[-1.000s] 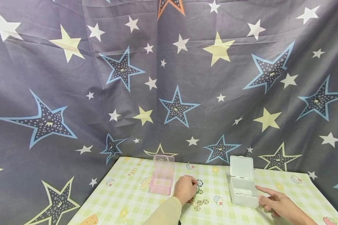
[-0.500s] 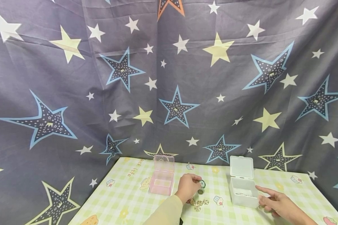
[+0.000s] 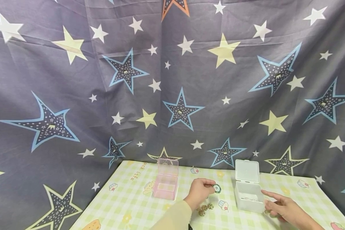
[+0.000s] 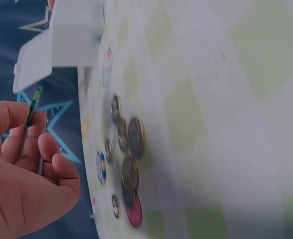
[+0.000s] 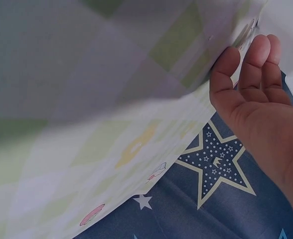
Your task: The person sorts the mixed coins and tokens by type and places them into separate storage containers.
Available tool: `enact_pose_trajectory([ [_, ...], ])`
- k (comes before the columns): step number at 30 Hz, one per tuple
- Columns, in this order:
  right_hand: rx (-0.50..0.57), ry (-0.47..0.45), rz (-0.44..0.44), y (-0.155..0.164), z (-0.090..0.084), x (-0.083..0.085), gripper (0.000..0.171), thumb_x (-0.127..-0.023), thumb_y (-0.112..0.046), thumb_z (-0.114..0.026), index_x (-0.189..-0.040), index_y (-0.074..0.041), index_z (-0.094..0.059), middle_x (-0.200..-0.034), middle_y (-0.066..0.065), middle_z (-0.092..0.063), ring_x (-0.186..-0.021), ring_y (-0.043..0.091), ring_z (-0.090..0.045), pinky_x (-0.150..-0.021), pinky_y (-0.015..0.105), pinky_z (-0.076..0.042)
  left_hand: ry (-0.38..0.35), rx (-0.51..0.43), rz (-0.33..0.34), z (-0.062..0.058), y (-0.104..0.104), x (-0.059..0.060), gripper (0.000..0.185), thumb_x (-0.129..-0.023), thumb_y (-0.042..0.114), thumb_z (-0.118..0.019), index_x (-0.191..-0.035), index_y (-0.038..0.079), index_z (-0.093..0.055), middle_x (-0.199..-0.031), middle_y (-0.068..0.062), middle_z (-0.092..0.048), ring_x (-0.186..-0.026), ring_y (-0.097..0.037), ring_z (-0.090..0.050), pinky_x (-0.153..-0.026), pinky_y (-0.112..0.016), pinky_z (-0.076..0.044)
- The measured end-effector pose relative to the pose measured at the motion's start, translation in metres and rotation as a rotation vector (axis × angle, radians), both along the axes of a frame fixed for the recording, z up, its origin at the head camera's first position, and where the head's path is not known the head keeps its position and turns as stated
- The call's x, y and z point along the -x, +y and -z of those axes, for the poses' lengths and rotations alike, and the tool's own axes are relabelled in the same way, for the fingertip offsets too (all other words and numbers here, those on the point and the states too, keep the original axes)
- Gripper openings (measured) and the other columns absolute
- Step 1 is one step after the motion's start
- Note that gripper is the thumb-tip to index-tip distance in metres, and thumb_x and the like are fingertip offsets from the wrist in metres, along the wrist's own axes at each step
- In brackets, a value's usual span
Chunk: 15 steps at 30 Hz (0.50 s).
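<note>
My left hand [image 3: 200,192] pinches a green poker chip [image 3: 217,188] between thumb and fingers, up off the table. In the left wrist view the chip [image 4: 34,106] shows edge-on. Below that hand lie several gold coins [image 3: 202,213], some overlapping. Among them the left wrist view shows a blue-and-white chip [image 4: 101,167] and a red chip [image 4: 134,211], partly covered by coins. My right hand [image 3: 284,207] is at the right side of a white box [image 3: 250,206], index finger stretched to its wall. The box's lid stands up, and small pale pieces lie inside.
A clear pink box [image 3: 164,193], lid raised, stands left of the coins. The green-checked tablecloth [image 3: 112,210] has printed cupcakes and flowers. A dark star-patterned curtain [image 3: 189,80] hangs behind the table's back edge. A small gold coin-like edge [image 3: 266,212] shows by the right hand.
The left hand has lifted the green chip from the pile and carried it to the right, towards the white box. The right hand has stayed beside that box.
</note>
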State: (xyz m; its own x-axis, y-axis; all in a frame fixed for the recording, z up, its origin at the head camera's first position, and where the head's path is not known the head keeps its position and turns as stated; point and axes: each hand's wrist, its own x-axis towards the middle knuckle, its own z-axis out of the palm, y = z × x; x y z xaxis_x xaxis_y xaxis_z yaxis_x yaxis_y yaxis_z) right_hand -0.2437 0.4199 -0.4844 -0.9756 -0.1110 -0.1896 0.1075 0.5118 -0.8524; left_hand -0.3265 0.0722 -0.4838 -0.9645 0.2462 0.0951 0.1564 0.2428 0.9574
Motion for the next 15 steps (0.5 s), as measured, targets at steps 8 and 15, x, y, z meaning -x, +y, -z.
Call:
enact_pose_trajectory([
  [8, 0.010, 0.010, -0.028, 0.001, 0.001, -0.002, 0.074, -0.113, -0.038, -0.054, -0.164, 0.006, -0.024, -0.103, 0.002, -0.078, -0.069, 0.009, -0.058, -0.057, 0.025, -0.048, -0.047, -0.052, 0.043, -0.006, 0.025, -0.011, 0.022, -0.087, -0.002, -0.077, -0.105, 0.007, -0.083, -0.096, 0.000, -0.078, -0.082, -0.003, -0.064, -0.075, -0.020, -0.057],
  [15, 0.023, 0.014, -0.047, 0.002, 0.002, -0.002, 0.074, -0.113, -0.037, -0.053, -0.164, 0.007, -0.022, -0.103, 0.002, -0.077, -0.070, 0.008, -0.059, -0.057, 0.025, -0.048, -0.035, -0.079, 0.053, -0.004, 0.046, -0.019, 0.021, -0.084, -0.005, -0.079, -0.102, 0.005, -0.083, -0.094, -0.002, -0.079, -0.082, -0.001, -0.064, -0.078, -0.019, -0.058],
])
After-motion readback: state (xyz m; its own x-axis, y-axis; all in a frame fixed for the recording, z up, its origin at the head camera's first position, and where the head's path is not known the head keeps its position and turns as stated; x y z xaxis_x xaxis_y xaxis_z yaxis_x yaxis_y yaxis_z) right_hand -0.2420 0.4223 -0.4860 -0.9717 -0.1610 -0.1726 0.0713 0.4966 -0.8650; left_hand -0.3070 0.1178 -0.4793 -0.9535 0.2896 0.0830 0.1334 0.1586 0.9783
